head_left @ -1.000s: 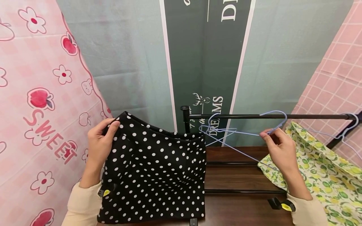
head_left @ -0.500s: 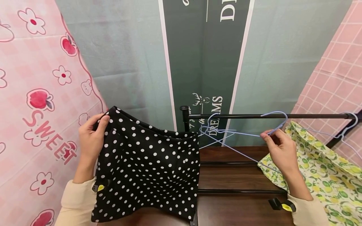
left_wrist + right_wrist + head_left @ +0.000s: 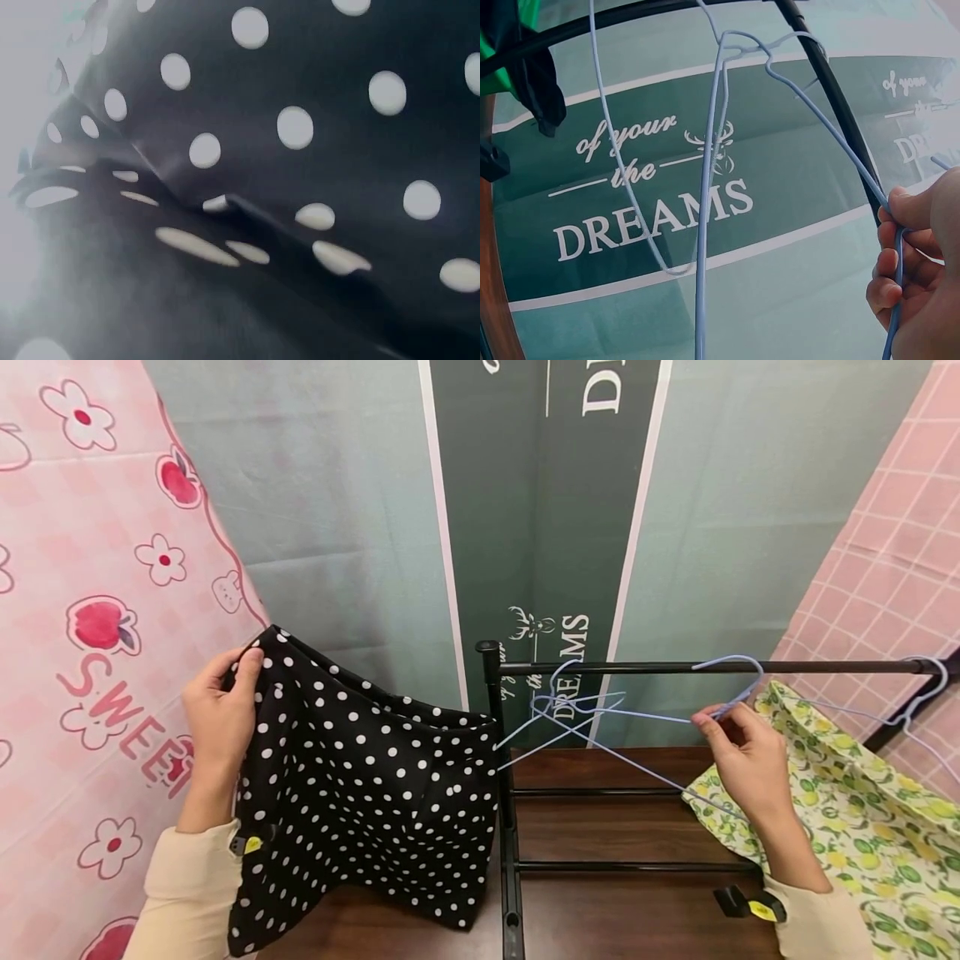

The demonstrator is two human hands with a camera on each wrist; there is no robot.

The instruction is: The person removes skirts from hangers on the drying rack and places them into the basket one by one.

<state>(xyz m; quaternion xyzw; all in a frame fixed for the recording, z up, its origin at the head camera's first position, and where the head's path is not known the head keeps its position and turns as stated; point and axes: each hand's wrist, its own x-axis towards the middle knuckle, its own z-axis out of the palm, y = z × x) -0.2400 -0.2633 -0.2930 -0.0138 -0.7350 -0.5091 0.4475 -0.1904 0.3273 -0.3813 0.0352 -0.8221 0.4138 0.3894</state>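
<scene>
In the head view my left hand [image 3: 217, 710] pinches the upper left corner of a black skirt [image 3: 360, 777] with white dots. The skirt hangs down, its top edge sagging towards the right. Dotted cloth fills the left wrist view, hiding the hand there. My right hand [image 3: 750, 760] holds a thin blue wire hanger [image 3: 762, 673] just below its hook, which is up by the rail. In the right wrist view, thumb and fingers of the right hand [image 3: 919, 262] close round the wire. The skirt covers the left ends of some hanger wires.
A black garment rack's rail [image 3: 645, 668] runs across the right half. Another blue hanger hooks on it near its left end. At right, lemon-print cloth [image 3: 847, 793] hangs under a further blue hanger [image 3: 909, 714]. Below is a brown wooden surface [image 3: 600, 910]; printed curtains stand behind and left.
My left hand has moved left and slightly up, drawing the skirt away from the rack. More hanger wire and the rack's left post now show. My right hand has barely moved.
</scene>
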